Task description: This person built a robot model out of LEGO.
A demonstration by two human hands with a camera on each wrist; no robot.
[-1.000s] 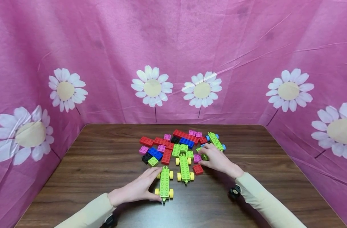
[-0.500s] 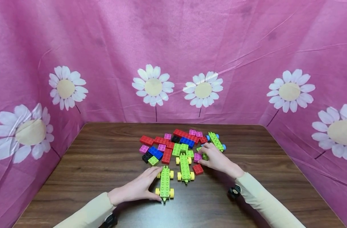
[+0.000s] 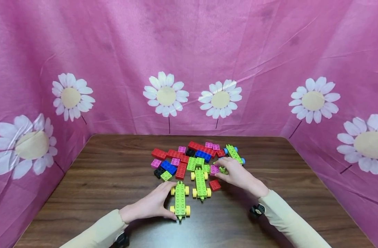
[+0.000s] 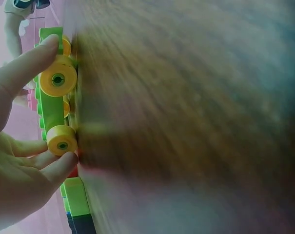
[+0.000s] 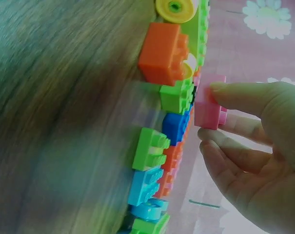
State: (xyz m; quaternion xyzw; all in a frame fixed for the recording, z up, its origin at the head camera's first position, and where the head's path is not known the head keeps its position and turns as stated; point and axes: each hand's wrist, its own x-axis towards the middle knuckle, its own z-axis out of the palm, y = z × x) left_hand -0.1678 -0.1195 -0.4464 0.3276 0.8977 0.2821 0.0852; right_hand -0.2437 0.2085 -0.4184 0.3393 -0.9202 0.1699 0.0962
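Observation:
My left hand [image 3: 151,202] holds a lime-green wheeled toy base [image 3: 180,199] with yellow wheels by its two ends, thumb at the near end and fingers at the far end. In the left wrist view its yellow wheels [image 4: 58,78] stand at the tabletop. My right hand [image 3: 236,175] pinches a pink building brick [image 5: 209,103] between thumb and fingers, raised above the tabletop in the right wrist view. Between the hands stands a second green wheeled base [image 3: 200,184], also yellow-wheeled. A red brick [image 3: 215,185] lies just below the right hand.
Behind the hands spreads a cluster of red, blue, black, pink and green bricks [image 3: 181,170]. A green base with blue wheels [image 3: 233,154] stands at the back right. Pink daisy-patterned cloth [image 3: 189,51] surrounds the wooden table [image 3: 99,179].
My right hand has raised the pink brick slightly, and more of the green brick behind it shows. The left hand and its wheeled base stay nearly still.

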